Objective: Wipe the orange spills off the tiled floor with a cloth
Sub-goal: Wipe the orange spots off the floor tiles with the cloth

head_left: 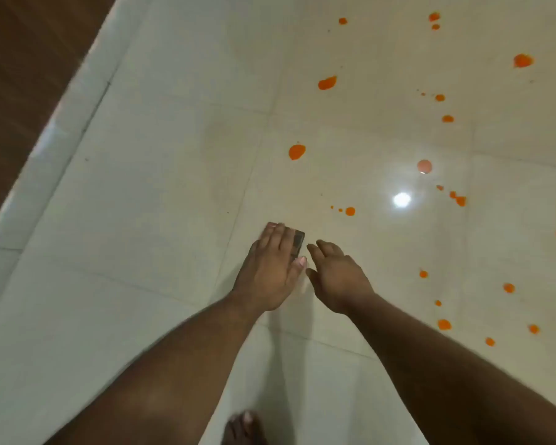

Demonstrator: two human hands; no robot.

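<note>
A dark brown wooden surface (20, 59) fills the corner at ten to eleven o'clock, and a pale raised border strip (77, 101) runs diagonally beside it from twelve o'clock down to nine. The rest is glossy cream tiled floor (161, 194) with thin grout lines. Two bare forearms reach up from six o'clock to the centre. The left hand (272, 271) is seen from the back, its fingers fairly straight and together; a small dark object (298, 241), too blurred to name, shows just past its fingers at the hand's one o'clock, and I cannot tell whether the hand grips it or only covers it. The right hand (337, 274) hangs just beside the left, fingers loosely spread and relaxed, holding nothing. A bare foot (244, 428) shows at six o'clock between the arms. No cloth can be made out. The orange spills (297, 151) all lie from twelve through four o'clock of the hands, well apart from both: roughly two dozen drops and blobs, the nearest being a trio of small dots (350, 211) at one o'clock of the right hand. A bright lamp reflection (402, 199) glares on the tile at two o'clock, among the drops.
</note>
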